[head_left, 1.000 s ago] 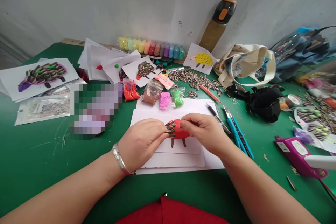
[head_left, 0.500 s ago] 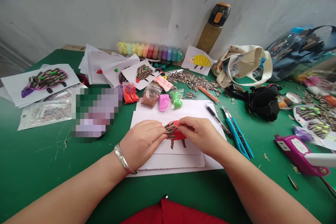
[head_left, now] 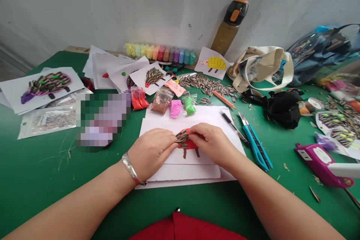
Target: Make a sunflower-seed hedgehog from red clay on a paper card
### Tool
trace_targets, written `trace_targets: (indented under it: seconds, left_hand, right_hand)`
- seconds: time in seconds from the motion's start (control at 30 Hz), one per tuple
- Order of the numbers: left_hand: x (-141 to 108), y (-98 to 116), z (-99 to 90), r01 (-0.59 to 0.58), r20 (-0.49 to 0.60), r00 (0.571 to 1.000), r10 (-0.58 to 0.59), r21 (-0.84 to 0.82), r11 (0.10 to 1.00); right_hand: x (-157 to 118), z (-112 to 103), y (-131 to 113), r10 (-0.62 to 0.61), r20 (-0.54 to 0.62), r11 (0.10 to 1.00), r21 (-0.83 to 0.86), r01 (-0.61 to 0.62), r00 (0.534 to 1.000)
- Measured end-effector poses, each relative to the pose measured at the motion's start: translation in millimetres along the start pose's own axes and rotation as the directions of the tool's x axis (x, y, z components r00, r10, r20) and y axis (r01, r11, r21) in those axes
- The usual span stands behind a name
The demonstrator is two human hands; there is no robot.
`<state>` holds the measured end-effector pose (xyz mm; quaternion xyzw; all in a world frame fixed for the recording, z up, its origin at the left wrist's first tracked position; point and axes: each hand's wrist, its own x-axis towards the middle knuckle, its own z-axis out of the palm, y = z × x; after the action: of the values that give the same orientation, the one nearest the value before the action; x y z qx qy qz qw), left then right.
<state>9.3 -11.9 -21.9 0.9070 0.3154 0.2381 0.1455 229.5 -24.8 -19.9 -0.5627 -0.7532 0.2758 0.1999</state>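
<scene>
Resting at the left end of the red shape (head_left: 192,144), the left hand (head_left: 153,150) had barely moved, its fingers laid side by side and the thumb just below them; whether they clamped anything could not be told. Just right of those fingertips lay a cluster of striped seeds (head_left: 182,139) on the shape, with brown legs (head_left: 185,153) beneath it on white paper (head_left: 194,161). The right hand (head_left: 215,143) had shifted slightly left over the last second, bringing its fingertips to the cluster's right edge. Thumb and index finger were drawn near each other, but whether they gripped a seed could not be told. That shift suggested a seed was being set there; red remained bare around this hand's fingertips, so the covering looked partial. Farther right of it lay a black pen (head_left: 234,128) and a blue cutter (head_left: 251,142).
</scene>
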Motion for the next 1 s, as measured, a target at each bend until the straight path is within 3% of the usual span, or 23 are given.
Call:
trace_targets:
  seconds: [0.37,0.6,0.73,1.0]
  left_hand:
    - [1,0,2.8,-0.023,0.013,1.0,0.023,0.044,0.999]
    - [0,1,2.0,-0.028,0.021,0.999,0.027,0.032,0.999]
    - [0,1,1.6,-0.019,0.027,0.999,0.018,0.034,0.999]
    - [0,1,2.8,-0.039,0.017,0.999,0.038,0.06,0.997]
  right_hand:
    - [-1,9,-4,-0.02,-0.016,0.989,-0.15,0.017,1.0]
    - [-5,-1,-2,-0.034,-0.014,0.998,-0.045,0.033,0.999]
    - [-7,-8,0,-0.031,-0.006,0.993,-0.114,0.03,0.999]
    - [-4,0,0,-0.054,0.021,0.978,-0.199,0.057,0.998]
